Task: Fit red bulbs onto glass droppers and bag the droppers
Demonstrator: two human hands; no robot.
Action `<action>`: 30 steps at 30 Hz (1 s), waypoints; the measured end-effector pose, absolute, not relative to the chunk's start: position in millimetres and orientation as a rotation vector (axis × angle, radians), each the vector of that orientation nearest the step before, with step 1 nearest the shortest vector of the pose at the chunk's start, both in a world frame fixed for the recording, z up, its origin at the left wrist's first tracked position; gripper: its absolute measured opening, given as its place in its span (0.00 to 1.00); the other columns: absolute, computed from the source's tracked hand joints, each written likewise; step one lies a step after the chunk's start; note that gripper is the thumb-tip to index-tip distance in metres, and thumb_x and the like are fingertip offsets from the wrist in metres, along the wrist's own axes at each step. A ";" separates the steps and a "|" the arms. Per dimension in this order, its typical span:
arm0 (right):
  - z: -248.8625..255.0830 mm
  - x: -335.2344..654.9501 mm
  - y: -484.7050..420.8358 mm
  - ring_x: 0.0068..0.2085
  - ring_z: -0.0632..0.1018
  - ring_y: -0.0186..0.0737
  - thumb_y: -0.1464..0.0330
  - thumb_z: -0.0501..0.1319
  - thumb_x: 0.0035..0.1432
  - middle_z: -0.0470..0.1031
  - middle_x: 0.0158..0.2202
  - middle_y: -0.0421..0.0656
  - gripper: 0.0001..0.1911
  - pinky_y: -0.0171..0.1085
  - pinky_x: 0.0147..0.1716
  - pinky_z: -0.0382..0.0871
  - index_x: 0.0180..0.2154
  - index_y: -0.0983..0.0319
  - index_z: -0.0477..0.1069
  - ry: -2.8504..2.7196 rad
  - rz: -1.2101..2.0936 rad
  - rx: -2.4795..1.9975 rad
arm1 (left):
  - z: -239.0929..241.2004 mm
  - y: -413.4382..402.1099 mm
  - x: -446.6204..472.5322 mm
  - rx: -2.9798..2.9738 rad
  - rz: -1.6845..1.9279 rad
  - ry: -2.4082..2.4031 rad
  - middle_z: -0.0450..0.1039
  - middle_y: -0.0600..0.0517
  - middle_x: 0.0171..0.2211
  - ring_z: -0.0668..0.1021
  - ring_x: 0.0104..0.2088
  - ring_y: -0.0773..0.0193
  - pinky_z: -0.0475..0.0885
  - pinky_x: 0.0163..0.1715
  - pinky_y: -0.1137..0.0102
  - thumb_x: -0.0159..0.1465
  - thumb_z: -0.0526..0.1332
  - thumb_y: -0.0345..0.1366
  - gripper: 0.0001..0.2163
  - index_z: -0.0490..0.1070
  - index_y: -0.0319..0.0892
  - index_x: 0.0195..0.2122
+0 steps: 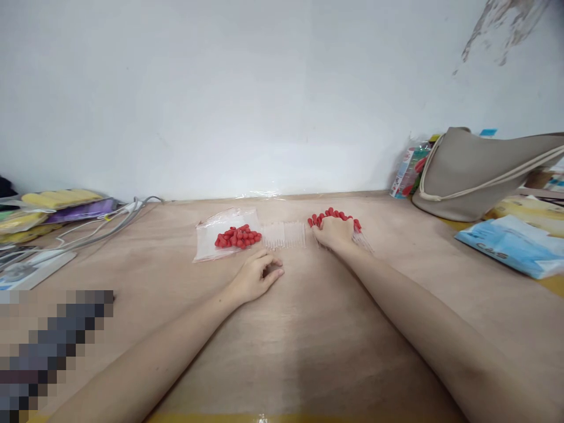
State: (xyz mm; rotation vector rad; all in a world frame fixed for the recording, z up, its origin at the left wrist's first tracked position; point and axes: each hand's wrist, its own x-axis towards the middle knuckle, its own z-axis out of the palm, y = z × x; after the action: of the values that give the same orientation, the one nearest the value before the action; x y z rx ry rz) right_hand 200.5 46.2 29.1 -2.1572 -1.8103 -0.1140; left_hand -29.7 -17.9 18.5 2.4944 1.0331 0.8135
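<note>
My right hand (335,232) reaches over a bunch of thin clear sticks with rounded red tips (331,212), its fingers curled down around them; the fingertips are mostly hidden. My left hand (258,275) rests on the table, fingers loosely bent and thumb apart, holding nothing. Just beyond it lies a pile of loose red bulb-shaped pieces (238,236) on a clear plastic bag (205,239). Between the two hands, a row of clear thin sticks (284,235) lies side by side, without red tips.
The wooden table (264,352) meets a white wall. At left are cables (118,220) and yellow and purple packages (66,202). A grey bag (467,170), a plastic bottle (412,170) and a blue tissue pack (506,244) stand at right. A blurred dark object lies lower left.
</note>
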 end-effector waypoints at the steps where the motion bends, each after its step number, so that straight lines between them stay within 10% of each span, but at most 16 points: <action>1: 29.1 199.6 45.0 0.32 0.73 0.46 0.60 0.50 0.54 0.73 0.27 0.49 0.18 0.46 0.38 0.51 0.27 0.64 0.72 -1.821 -0.129 -2.148 | 18.3 -17.8 -29.7 2.495 0.816 1.032 0.68 0.51 0.34 0.71 0.29 0.68 0.68 0.30 0.71 0.59 0.56 0.36 0.06 0.69 0.41 0.35; 17: 35.9 160.7 53.9 0.34 0.75 0.48 0.72 0.56 0.46 0.74 0.30 0.51 0.07 0.47 0.40 0.50 0.29 0.64 0.72 -1.915 0.051 -2.241 | 18.1 -16.6 -30.0 2.517 0.805 1.031 0.68 0.51 0.33 0.71 0.30 0.68 0.68 0.31 0.71 0.59 0.56 0.35 0.06 0.69 0.41 0.35; 30: 32.1 187.0 -17.7 0.29 0.71 0.45 0.70 0.44 0.60 0.73 0.28 0.50 0.13 0.42 0.36 0.50 0.37 0.67 0.65 -2.152 -0.311 -1.734 | 42.9 15.0 -50.4 2.542 1.271 1.520 0.69 0.50 0.31 0.70 0.36 0.61 0.65 0.39 0.66 0.61 0.52 0.37 0.08 0.68 0.41 0.30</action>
State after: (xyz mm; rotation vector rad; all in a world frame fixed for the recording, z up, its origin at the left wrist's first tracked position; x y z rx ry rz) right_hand 187.0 -17.7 32.1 -1.7336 -2.1522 -0.3108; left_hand -50.4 15.0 42.9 2.5423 1.5202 1.2706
